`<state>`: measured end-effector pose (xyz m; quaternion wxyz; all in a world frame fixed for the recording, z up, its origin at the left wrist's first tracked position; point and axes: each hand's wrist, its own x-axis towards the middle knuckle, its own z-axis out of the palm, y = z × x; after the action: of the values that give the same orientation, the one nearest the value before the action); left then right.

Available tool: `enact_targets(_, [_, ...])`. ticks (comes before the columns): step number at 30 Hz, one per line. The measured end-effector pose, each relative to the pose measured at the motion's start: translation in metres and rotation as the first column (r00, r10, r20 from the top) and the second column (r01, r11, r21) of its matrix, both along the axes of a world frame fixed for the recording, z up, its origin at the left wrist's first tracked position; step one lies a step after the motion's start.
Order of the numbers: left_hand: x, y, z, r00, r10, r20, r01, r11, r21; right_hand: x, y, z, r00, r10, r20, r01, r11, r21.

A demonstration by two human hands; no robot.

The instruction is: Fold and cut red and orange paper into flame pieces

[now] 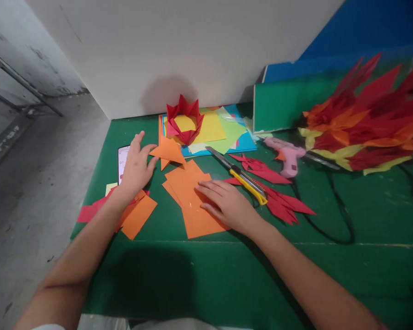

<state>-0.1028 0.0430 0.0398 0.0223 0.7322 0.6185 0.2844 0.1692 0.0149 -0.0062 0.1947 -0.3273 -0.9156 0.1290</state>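
Note:
My left hand (136, 166) lies open over a phone (121, 160) at the table's left. Its fingertips reach toward a folded orange paper piece (168, 151). My right hand (225, 204) rests flat, fingers stretched out, on a loose stack of orange paper squares (189, 192) in the middle of the green table (227, 275). More orange and red paper scraps (134, 215) lie under my left wrist. A red folded paper crown (184, 121) stands behind on a pile of coloured sheets (227, 137).
A yellow utility knife (242, 178) lies right of my right hand, beside red pointed paper pieces (278, 201). A pink glue gun (285, 158) with a black cord (340, 215) sits further right. A big red, orange and yellow paper flame arrangement (368, 123) fills the far right. A white board (179, 50) stands behind.

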Motion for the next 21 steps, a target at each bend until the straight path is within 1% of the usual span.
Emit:
enact_targets(1, [0.003, -0.004, -0.002, 1.000, -0.023, -0.015, 0.023, 1.000, 0.003, 0.000, 0.001, 0.000, 1.000, 0.004, 0.007, -0.004, 1.000, -0.002])
enact_targets(2, [0.007, -0.009, -0.004, 0.996, -0.087, -0.033, 0.086, 0.996, -0.038, -0.001, 0.001, 0.001, 1.000, 0.002, 0.009, -0.002, 1.000, -0.006])
enact_targets(3, [0.011, -0.014, -0.007, 0.992, -0.129, -0.016, 0.128, 0.990, -0.054, -0.001, 0.002, 0.001, 1.000, 0.001, 0.007, 0.000, 1.000, -0.013])
enact_targets(5, [0.021, -0.027, -0.012, 0.969, -0.246, 0.004, 0.243, 0.954, -0.174, -0.002, 0.002, 0.003, 1.000, -0.004, -0.003, 0.004, 1.000, -0.024])
enact_targets(6, [0.027, -0.033, -0.014, 0.963, -0.269, -0.005, 0.261, 0.939, -0.223, -0.002, 0.002, 0.004, 1.000, -0.007, -0.005, 0.007, 1.000, -0.027])
enact_targets(10, [0.047, -0.052, -0.021, 0.935, -0.345, -0.082, 0.298, 0.891, -0.343, 0.001, 0.000, 0.006, 1.000, -0.012, 0.008, 0.012, 1.000, -0.017])
enact_targets(12, [0.052, -0.056, -0.022, 0.908, -0.402, -0.121, 0.327, 0.859, -0.395, 0.004, 0.000, 0.005, 1.000, -0.022, -0.009, 0.021, 1.000, -0.023])
enact_targets(14, [0.054, -0.057, -0.022, 0.880, -0.458, -0.128, 0.369, 0.828, -0.422, 0.008, 0.002, 0.004, 0.997, -0.048, -0.057, 0.046, 0.999, -0.027])
enact_targets(17, [0.052, -0.056, -0.024, 0.853, -0.511, -0.102, 0.418, 0.788, -0.452, 0.015, 0.008, -0.001, 0.981, -0.139, -0.133, 0.138, 0.990, -0.017])
enact_targets(21, [0.051, -0.057, -0.025, 0.833, -0.549, -0.067, 0.455, 0.750, -0.480, 0.025, 0.019, -0.010, 0.943, -0.277, -0.183, 0.277, 0.960, -0.025])
